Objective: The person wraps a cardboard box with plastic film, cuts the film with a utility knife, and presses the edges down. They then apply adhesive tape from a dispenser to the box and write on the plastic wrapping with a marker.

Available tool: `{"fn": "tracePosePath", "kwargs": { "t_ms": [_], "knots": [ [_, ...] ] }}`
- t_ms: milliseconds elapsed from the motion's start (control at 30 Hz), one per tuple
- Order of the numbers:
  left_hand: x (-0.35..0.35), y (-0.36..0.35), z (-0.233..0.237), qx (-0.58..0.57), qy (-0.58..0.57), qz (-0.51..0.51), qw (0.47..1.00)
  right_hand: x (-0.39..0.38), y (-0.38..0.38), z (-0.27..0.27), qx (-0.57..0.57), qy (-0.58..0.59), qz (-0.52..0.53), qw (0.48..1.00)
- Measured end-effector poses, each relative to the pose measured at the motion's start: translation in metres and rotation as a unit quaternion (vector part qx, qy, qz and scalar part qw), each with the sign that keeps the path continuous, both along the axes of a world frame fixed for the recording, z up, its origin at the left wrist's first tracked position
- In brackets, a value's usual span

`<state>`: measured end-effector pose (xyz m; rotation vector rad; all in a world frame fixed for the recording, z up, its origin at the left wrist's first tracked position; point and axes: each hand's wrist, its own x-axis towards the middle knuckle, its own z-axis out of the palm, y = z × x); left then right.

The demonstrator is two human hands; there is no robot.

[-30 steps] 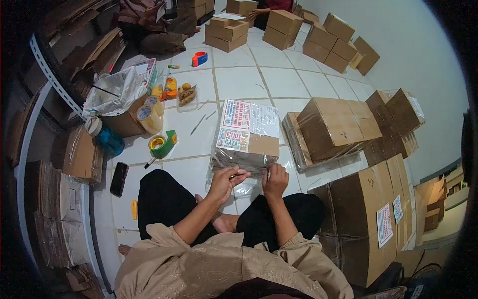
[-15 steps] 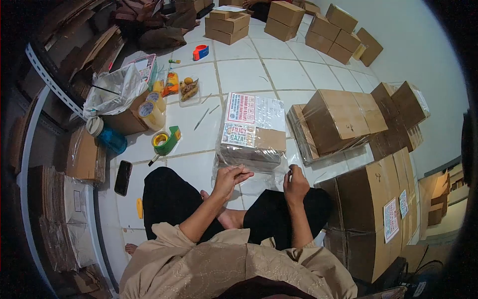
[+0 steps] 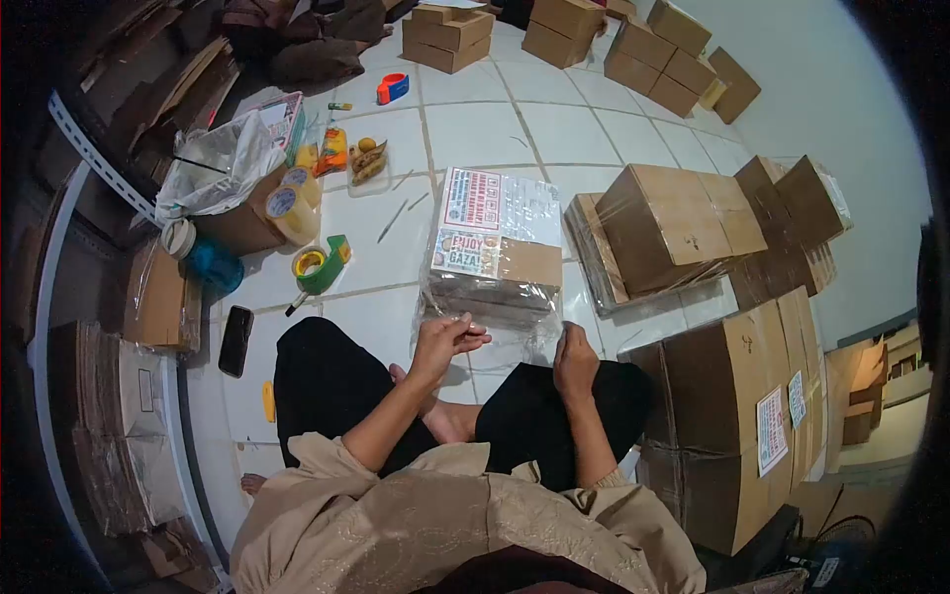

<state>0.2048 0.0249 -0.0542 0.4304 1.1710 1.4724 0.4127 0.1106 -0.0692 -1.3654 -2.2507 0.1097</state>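
Note:
A cardboard box (image 3: 529,262) lies on the tiled floor before me, loosely covered in clear plastic wrap (image 3: 500,315). On its top are a printed white label (image 3: 534,203) and a colourful sticker (image 3: 465,252). At the near left corner my left hand (image 3: 447,348) is closed, its bent fingers at the loose edge of the wrap. My right hand (image 3: 576,364) is closed at the near right corner, with the wrap's edge at its fingertips. The exact grip of each hand is hard to see through the clear film.
To the left are a green tape dispenser (image 3: 325,269), tape rolls (image 3: 289,213), a phone (image 3: 235,342), a yellow cutter (image 3: 268,401) and a blue bottle (image 3: 213,262). Wrapped boxes (image 3: 683,223) and a large carton (image 3: 737,426) stand right. Another person (image 3: 317,54) sits at the far left.
The whole view has shifted slightly, with things appearing a little higher and further left. Both hands stay at the near edge of the box; the right fingers have turned slightly upward.

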Motion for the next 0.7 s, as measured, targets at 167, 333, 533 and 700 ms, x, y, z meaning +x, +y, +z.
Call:
{"fn": "tracePosePath", "kwargs": {
  "t_ms": [167,333,533,700],
  "knots": [
    [-0.01,0.003,-0.005,-0.034,0.005,-0.041,0.999,-0.002,0.011,0.0,-0.009,0.112,0.02,0.993],
    [-0.03,-0.01,-0.035,-0.091,0.095,-0.139,0.981,0.024,0.002,0.005,-0.206,-0.063,-0.116,0.97],
    [-0.029,0.001,-0.091,-0.135,-0.275,-0.016,0.952,-0.024,-0.016,-0.033,-0.665,0.399,-0.046,0.629],
    [-0.037,-0.002,-0.081,-0.027,-0.324,0.104,0.94,-0.06,-0.014,-0.044,-0.635,0.721,-0.129,0.246]
  ]
}}
